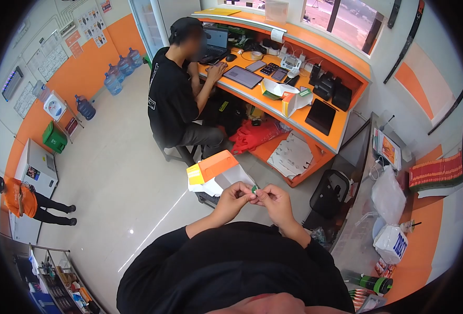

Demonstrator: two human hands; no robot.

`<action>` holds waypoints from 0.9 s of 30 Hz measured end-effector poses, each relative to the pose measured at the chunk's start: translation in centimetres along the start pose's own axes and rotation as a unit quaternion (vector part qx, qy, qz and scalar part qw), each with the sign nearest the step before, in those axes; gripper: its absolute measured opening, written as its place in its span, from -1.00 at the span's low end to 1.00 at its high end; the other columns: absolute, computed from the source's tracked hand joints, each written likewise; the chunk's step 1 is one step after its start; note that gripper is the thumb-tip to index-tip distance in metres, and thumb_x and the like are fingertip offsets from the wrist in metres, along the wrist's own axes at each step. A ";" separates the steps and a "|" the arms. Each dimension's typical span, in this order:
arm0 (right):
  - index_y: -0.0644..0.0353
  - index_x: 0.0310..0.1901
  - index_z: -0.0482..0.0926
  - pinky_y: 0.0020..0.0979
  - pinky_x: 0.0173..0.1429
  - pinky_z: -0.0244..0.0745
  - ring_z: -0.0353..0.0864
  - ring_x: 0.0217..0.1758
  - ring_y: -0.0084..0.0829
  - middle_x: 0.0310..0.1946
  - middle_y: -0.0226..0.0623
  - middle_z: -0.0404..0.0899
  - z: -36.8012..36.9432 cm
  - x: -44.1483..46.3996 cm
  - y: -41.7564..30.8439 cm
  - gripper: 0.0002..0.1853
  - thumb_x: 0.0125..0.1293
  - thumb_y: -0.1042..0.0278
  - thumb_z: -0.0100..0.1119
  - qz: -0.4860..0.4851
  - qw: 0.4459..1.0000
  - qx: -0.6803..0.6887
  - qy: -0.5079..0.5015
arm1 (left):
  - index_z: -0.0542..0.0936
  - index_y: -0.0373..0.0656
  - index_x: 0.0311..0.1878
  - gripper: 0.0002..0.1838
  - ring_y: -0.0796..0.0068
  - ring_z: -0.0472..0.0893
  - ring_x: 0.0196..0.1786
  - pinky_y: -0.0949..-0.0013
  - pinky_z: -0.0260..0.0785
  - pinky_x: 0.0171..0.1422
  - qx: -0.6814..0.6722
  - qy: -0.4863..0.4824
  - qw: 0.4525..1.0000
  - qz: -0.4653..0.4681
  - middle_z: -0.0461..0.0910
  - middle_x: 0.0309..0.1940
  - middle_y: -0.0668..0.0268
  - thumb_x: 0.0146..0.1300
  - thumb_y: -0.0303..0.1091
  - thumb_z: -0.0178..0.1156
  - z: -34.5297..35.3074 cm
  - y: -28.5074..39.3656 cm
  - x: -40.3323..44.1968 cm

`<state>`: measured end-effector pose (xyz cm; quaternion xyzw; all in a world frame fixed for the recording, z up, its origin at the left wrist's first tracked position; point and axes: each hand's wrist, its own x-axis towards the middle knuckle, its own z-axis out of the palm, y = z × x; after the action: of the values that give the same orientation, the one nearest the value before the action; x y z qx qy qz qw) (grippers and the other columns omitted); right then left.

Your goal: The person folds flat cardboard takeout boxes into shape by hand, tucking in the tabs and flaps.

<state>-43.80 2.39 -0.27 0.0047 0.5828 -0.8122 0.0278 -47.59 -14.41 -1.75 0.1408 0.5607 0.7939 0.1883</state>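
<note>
My left hand (233, 201) and my right hand (275, 203) meet in front of my chest, the fingertips of both closed in a pinch. Between them is a small green packet (254, 189), mostly covered by the fingers; its exact kind is too small to make out. Just beyond my hands an open cardboard food box (214, 168), orange and yellow outside and white inside, rests on a dark stool (208, 199). My left hand overlaps the near side of the box in view.
A seated person (172, 94) in black works at a laptop (217, 44) on the orange counter (273, 99). Another open box (292, 102) and a tablet (321, 116) lie there. A steel table (354, 209) stands right. Another person (22, 199) stands far left by a white freezer (38, 162).
</note>
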 end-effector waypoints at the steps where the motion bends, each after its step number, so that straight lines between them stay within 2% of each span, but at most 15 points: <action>1: 0.31 -0.27 0.53 -0.43 -0.04 0.70 0.70 -0.22 -0.50 -0.33 -0.25 0.64 0.1 0.0 0.2 -0.85 0.46 0.42 0.16 -0.017 1.000 -0.008 -0.005 | 0.51 -0.26 -0.20 -0.91 0.59 0.59 -0.12 0.48 0.49 0.04 -0.017 -0.008 1.000 0.006 0.57 -0.15 0.30 0.36 -0.50 0.24 -0.2 -0.1 0.0; 5: 0.28 -0.30 0.49 -0.46 -0.02 0.68 0.69 -0.22 -0.52 -0.33 -0.26 0.65 0.3 0.1 0.1 -0.85 0.44 0.44 0.18 -0.016 1.000 -0.013 -0.002 | 0.50 -0.26 -0.19 -0.90 0.59 0.58 -0.13 0.49 0.49 0.02 -0.018 -0.012 1.000 -0.002 0.55 -0.16 0.32 0.36 -0.51 0.24 -0.5 -0.3 0.1; 8: 0.23 -0.34 0.44 -0.48 -0.05 0.66 0.68 -0.22 -0.54 -0.35 -0.31 0.64 0.3 0.1 -0.1 -0.82 0.40 0.47 0.23 0.000 0.999 0.031 -0.007 | 0.48 -0.23 -0.15 -0.92 0.61 0.55 -0.14 0.51 0.46 0.00 -0.035 -0.036 0.999 -0.016 0.53 -0.18 0.35 0.41 -0.48 0.18 -0.4 -0.2 0.1; 11: 0.18 -0.38 0.40 -0.52 -0.15 0.59 0.64 -0.26 -0.59 -0.36 -0.36 0.63 0.2 0.2 0.2 -0.77 0.37 0.48 0.28 0.014 0.999 0.047 -0.011 | 0.46 -0.20 -0.10 -0.93 0.62 0.51 -0.14 0.51 0.40 0.02 0.017 -0.031 0.999 -0.020 0.51 -0.17 0.37 0.48 -0.42 0.11 -0.1 -0.4 -0.1; 13: 0.19 -0.37 0.40 -0.55 -0.24 0.50 0.56 -0.36 -0.65 -0.38 -0.39 0.60 -0.4 0.5 1.7 -0.74 0.30 0.45 0.37 -0.041 0.998 -0.047 -0.009 | 0.47 -0.20 -0.05 -0.88 0.62 0.48 -0.15 0.47 0.36 0.05 -0.045 -0.038 0.998 -0.033 0.50 -0.19 0.40 0.51 -0.35 0.06 0.2 -0.3 -0.2; 14: 0.19 -0.37 0.40 -0.55 -0.24 0.50 0.56 -0.36 -0.65 -0.38 -0.39 0.60 -0.7 0.3 2.1 -0.74 0.30 0.45 0.37 -0.042 0.998 -0.047 -0.010 | 0.47 -0.20 -0.05 -0.88 0.62 0.48 -0.15 0.47 0.36 0.05 -0.044 -0.038 0.998 -0.031 0.50 -0.19 0.40 0.51 -0.35 0.06 0.3 -0.1 -0.3; 16: 0.21 -0.36 0.40 -0.58 -0.28 0.44 0.47 -0.42 -0.67 -0.43 -0.43 0.52 -0.6 0.1 2.0 -0.73 0.25 0.46 0.40 -0.070 0.969 -0.235 0.026 | 0.49 -0.24 -0.02 -0.81 0.61 0.50 -0.12 0.42 0.37 0.06 0.001 -0.005 1.000 0.000 0.54 -0.17 0.37 0.47 -0.31 0.13 1.1 1.2 -0.8; 17: 0.21 -0.36 0.40 -0.58 -0.28 0.44 0.47 -0.42 -0.67 -0.43 -0.43 0.52 -0.5 -0.2 1.8 -0.73 0.25 0.46 0.40 -0.070 0.969 -0.235 0.026 | 0.49 -0.24 -0.02 -0.81 0.61 0.50 -0.12 0.42 0.37 0.06 0.001 -0.005 1.000 0.000 0.54 -0.17 0.37 0.47 -0.31 0.13 1.3 0.9 -0.9; 19: 0.23 -0.32 0.45 -0.56 -0.29 0.43 0.44 -0.41 -0.62 -0.40 -0.40 0.44 0.4 -0.8 0.0 -0.77 0.21 0.51 0.40 -0.153 0.922 -0.355 0.027 | 0.51 -0.29 0.00 -0.74 0.61 0.53 -0.09 0.42 0.37 0.05 0.087 0.028 0.996 -0.002 0.60 -0.16 0.33 0.44 -0.28 0.19 1.5 0.0 -1.0; 20: 0.23 -0.32 0.45 -0.56 -0.29 0.43 0.44 -0.41 -0.62 -0.40 -0.40 0.44 0.8 -1.0 -0.4 -0.77 0.21 0.51 0.40 -0.153 0.922 -0.354 0.028 | 0.51 -0.29 0.00 -0.74 0.61 0.53 -0.09 0.42 0.37 0.05 0.088 0.026 0.996 -0.002 0.60 -0.16 0.33 0.44 -0.28 0.19 1.2 -0.2 -0.9; 22: 0.22 -0.16 0.46 -0.61 -0.24 0.45 0.44 -0.34 -0.63 -0.32 -0.41 0.40 1.2 -1.1 -0.9 -0.72 0.16 0.63 0.35 -0.191 0.924 -0.328 -0.042 | 0.53 -0.31 -0.01 -0.71 0.62 0.56 -0.08 0.45 0.39 0.04 0.049 0.053 0.995 -0.067 0.63 -0.14 0.30 0.41 -0.27 0.23 0.4 0.1 -0.8; 23: 0.22 -0.16 0.46 -0.61 -0.24 0.45 0.44 -0.34 -0.63 -0.32 -0.41 0.40 1.2 -1.3 -0.8 -0.72 0.16 0.63 0.35 -0.192 0.924 -0.328 -0.039 | 0.53 -0.30 0.00 -0.74 0.61 0.58 -0.08 0.47 0.42 0.04 0.047 0.043 0.997 -0.048 0.64 -0.13 0.31 0.42 -0.29 0.21 -0.1 -0.3 -0.6; 25: 0.21 -0.02 0.47 -0.55 -0.18 0.45 0.44 -0.29 -0.57 -0.22 -0.31 0.40 0.7 -1.8 -0.4 -0.62 0.15 0.62 0.36 -0.125 0.969 -0.207 -0.042 | 0.52 -0.29 0.02 -0.74 0.61 0.59 -0.05 0.47 0.43 0.06 0.009 0.050 0.997 -0.051 0.64 -0.11 0.31 0.41 -0.31 0.21 -0.3 0.1 -0.7; 26: 0.21 -0.02 0.47 -0.55 -0.18 0.45 0.44 -0.29 -0.57 -0.22 -0.31 0.40 0.3 -1.9 -0.1 -0.62 0.15 0.62 0.36 -0.126 0.970 -0.206 -0.036 | 0.51 -0.29 0.04 -0.74 0.61 0.59 -0.02 0.46 0.43 0.09 -0.032 0.060 0.996 -0.053 0.64 -0.09 0.31 0.41 -0.33 0.21 -0.3 0.3 -0.7; 27: 0.19 0.01 0.47 -0.48 -0.14 0.47 0.46 -0.26 -0.49 -0.23 -0.27 0.41 -0.2 -1.9 0.2 -0.58 0.12 0.56 0.39 -0.200 0.944 -0.260 0.025 | 0.49 -0.26 0.10 -0.71 0.56 0.60 0.04 0.42 0.42 0.17 -0.050 0.056 0.994 -0.083 0.63 -0.04 0.30 0.40 -0.34 0.22 -0.4 0.9 -0.9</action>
<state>-41.92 2.56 -0.42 -0.0990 0.7633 -0.6207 -0.1491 -47.10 -15.47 -1.03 0.0399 0.5395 0.8094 0.2285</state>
